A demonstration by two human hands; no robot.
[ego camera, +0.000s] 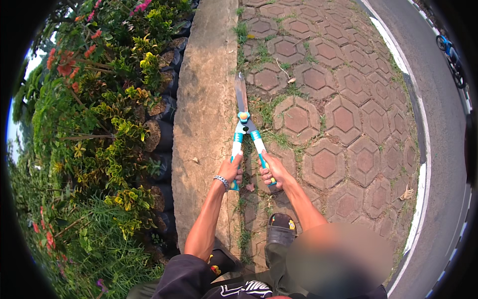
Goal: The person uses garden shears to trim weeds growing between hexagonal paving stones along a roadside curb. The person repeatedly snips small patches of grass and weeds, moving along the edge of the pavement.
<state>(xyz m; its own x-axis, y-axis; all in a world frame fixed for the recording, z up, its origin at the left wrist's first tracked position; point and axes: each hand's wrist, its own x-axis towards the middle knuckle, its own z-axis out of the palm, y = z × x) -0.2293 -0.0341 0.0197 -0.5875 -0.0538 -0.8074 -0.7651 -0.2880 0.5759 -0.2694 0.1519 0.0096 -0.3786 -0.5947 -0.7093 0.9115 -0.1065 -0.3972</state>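
Observation:
A pair of hedge shears (pixel 243 116) with teal-and-white handles points away from me, its blades (pixel 241 91) lying together or nearly so. My left hand (pixel 230 170), with a braided bracelet at the wrist, is wrapped around the left handle. Around the right handle, the fingers of my right hand (pixel 272 168) are closed. The handles spread in a narrow V. Beneath the blades runs the seam where a concrete strip (pixel 205 112) meets the hexagonal paving (pixel 297 117); grass (pixel 267 112) grows along it. Whether the blades touch the grass, I cannot tell.
To the left, leafy flowering plants (pixel 127 127) grow in black planting bags (pixel 164 136). A black-and-white kerb (pixel 416 112) borders the road (pixel 440 130) on the right, with a blue bicycle or motorbike (pixel 452 59) beyond. My shoes (pixel 281 230) are below; a blurred patch hides the lower right.

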